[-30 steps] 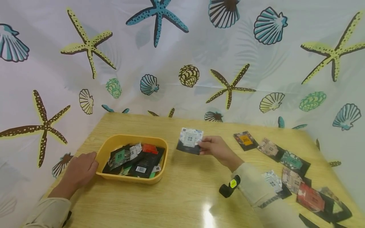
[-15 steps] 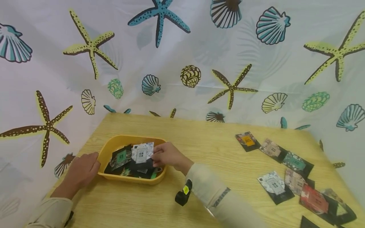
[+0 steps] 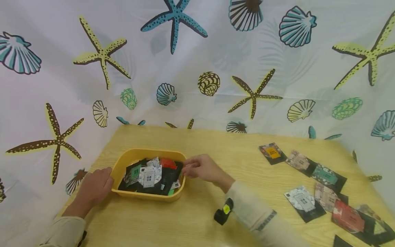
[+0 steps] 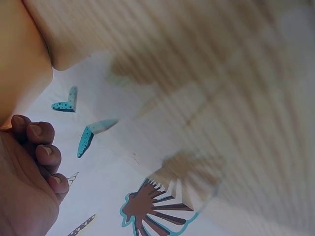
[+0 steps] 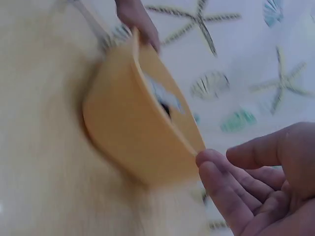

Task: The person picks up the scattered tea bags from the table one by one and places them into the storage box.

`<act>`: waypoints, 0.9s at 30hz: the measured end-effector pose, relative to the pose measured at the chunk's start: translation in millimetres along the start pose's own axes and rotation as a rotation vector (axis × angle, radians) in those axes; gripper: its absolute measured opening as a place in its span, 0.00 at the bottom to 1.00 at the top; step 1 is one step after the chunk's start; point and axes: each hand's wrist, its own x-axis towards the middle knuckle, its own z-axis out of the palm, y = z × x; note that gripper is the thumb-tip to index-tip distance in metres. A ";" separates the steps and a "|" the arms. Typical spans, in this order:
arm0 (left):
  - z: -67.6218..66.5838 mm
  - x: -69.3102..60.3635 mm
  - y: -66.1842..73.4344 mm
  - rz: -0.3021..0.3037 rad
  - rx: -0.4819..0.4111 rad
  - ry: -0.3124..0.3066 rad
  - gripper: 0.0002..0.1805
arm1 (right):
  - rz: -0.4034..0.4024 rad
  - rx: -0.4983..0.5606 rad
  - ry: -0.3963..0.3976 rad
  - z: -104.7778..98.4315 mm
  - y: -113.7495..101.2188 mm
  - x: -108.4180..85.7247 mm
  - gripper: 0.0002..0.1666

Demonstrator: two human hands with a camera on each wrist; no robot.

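Note:
A yellow basket [image 3: 147, 196] holds several small packets, and a white-and-black one [image 3: 149, 179] lies on top of them. My left hand [image 3: 95, 187] grips the basket's left end, with its fingers [image 4: 47, 152] curled beside the wall in the left wrist view. At the right rim is my right hand [image 3: 205, 170], empty. In the right wrist view its thumb and fingers [image 5: 216, 172] stand apart, fingertips close to the rim of the basket [image 5: 142, 113]; whether they touch it, I cannot tell.
On the right side of the wooden table [image 3: 197, 216] lie several packets, among them an orange-labelled one [image 3: 273, 153], a white-and-black one [image 3: 303, 203] and a red one [image 3: 348, 216]. A patterned cloth [image 3: 185, 61] stands behind the table.
My right hand carried the white-and-black packet leftward over the basket, let it go onto the others, and has moved back to the right rim. My left hand has stayed at the left end.

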 end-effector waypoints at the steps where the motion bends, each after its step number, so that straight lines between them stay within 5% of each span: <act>1: 1.7 -0.7 1.3 -0.005 -0.007 -0.006 0.14 | -0.010 -0.006 0.037 -17.1 5.3 -7.7 0.23; 8: 4.8 -4.1 3.1 -0.011 -0.008 0.015 0.14 | 0.067 -0.172 0.314 -134.7 36.9 -56.7 0.24; 13: 2.4 -0.7 4.3 0.013 -0.015 0.016 0.14 | 0.164 -0.385 0.468 -188.9 62.0 -84.9 0.27; 19: 2.0 -0.6 4.2 0.005 -0.030 0.012 0.14 | 0.253 -0.553 0.556 -214.7 89.8 -93.2 0.30; 27: 5.8 -0.7 4.7 0.013 -0.018 0.035 0.14 | 0.320 -0.788 0.489 -214.6 106.3 -82.1 0.45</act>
